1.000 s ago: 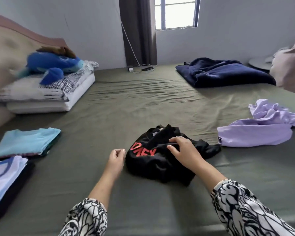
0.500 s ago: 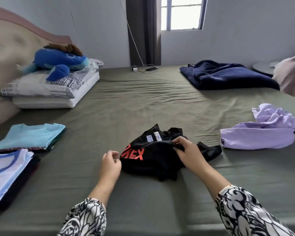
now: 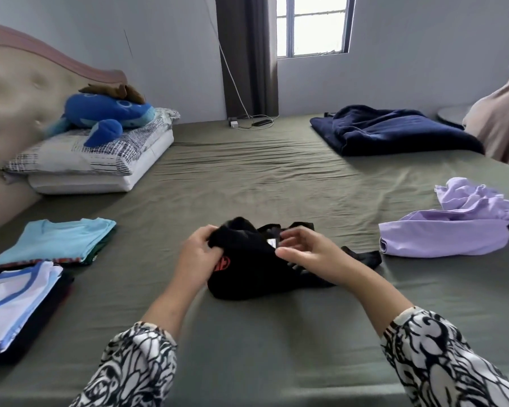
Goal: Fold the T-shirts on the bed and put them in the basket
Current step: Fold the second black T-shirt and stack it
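Your left hand [image 3: 199, 257]: grips a bunched fold at the left edge of the crumpled black T-shirt with red lettering [image 3: 253, 274].
Your right hand [image 3: 309, 254]: fingers curled at the shirt's neck label; whether they pinch the cloth, you cannot tell.
Black T-shirt: lies mid-bed on the olive-green sheet [image 3: 247, 183], between your hands.
Left: folded light-blue T-shirt [image 3: 56, 240] beside a white blue-trimmed stack [image 3: 9, 304].
Right: rumpled lilac T-shirt [image 3: 453, 230].
Far: folded navy blanket [image 3: 394, 132].
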